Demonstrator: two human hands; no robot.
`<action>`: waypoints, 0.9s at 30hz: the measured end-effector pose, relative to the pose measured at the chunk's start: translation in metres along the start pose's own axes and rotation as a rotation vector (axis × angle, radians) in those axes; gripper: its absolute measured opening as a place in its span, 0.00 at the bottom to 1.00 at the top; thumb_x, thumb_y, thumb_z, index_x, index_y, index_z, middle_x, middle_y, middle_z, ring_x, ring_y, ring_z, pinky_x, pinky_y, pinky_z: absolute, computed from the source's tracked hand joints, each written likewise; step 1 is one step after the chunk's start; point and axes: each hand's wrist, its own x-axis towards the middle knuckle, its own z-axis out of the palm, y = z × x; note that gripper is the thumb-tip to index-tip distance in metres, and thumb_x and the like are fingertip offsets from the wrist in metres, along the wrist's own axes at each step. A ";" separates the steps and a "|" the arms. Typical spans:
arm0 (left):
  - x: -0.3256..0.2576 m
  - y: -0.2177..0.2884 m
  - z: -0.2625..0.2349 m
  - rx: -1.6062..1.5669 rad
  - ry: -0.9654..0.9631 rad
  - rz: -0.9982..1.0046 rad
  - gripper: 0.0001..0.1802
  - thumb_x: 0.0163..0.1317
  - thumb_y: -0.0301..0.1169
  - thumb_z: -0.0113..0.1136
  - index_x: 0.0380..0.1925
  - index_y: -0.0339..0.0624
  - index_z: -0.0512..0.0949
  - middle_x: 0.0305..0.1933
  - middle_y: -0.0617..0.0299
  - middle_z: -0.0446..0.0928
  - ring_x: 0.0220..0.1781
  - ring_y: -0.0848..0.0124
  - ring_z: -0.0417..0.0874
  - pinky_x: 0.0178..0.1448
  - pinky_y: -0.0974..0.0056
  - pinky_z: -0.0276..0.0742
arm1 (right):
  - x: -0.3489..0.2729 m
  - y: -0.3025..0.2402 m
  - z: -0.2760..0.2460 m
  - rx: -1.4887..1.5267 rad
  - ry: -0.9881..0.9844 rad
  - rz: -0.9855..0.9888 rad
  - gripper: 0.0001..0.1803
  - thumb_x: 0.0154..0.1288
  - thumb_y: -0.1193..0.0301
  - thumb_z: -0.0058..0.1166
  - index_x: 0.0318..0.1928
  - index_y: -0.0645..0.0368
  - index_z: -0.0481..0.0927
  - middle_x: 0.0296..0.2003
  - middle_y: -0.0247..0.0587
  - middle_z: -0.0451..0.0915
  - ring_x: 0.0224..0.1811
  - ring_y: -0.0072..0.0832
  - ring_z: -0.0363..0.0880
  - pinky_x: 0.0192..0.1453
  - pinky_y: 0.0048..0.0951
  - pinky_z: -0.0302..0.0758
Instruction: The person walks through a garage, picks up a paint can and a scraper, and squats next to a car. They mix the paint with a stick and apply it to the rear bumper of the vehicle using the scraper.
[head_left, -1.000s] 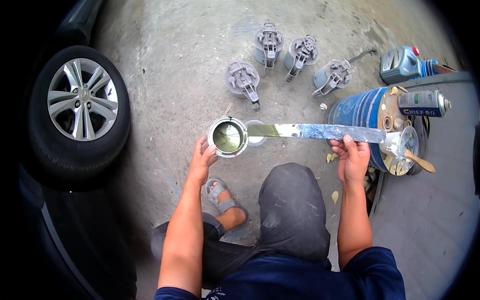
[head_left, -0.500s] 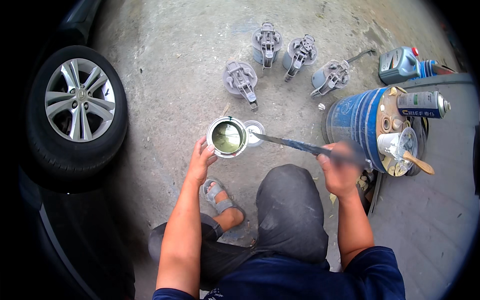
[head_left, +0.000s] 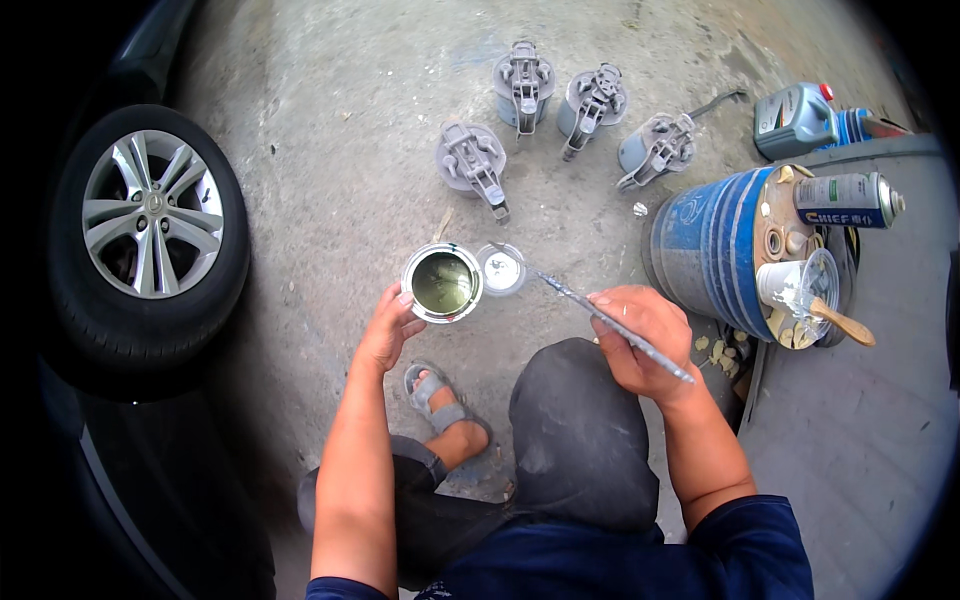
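Note:
My left hand [head_left: 385, 325] is closed on the side of an open round metal can [head_left: 473, 300]. The can is tipped toward me, and greenish liquid or residue shows in its bottom. My right hand [head_left: 645, 335] grips a long, thin, paint-smeared stirring stick [head_left: 575, 295]. Its far end points left, over a small clear plastic cup [head_left: 519, 275] with something white inside. That cup stands on the concrete just right of the can, and I cannot tell whether the stick touches it.
Several grey paint-crusted pots with levered tops, like spray guns [head_left: 472, 160], stand beyond my hands. At right, a blue drum [head_left: 710, 255] bears a spray can [head_left: 845, 200] and a white tub [head_left: 780, 285] with a wooden-handled brush [head_left: 842, 322]. A car wheel [head_left: 150, 215] is at left.
My right hand has moved slightly left and nearer me, and the stick now slants more steeply. My left hand still holds the can, now a little lower and further left in view.

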 end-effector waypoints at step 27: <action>0.073 -0.100 -0.034 -0.755 0.562 0.110 0.31 0.62 0.48 0.54 0.57 0.37 0.66 0.56 0.50 0.71 0.56 0.59 0.74 0.58 0.56 0.73 | -0.002 0.052 0.067 -0.035 -0.261 0.112 0.10 0.52 0.82 0.61 0.37 0.63 0.79 0.32 0.44 0.79 0.30 0.38 0.79 0.32 0.31 0.75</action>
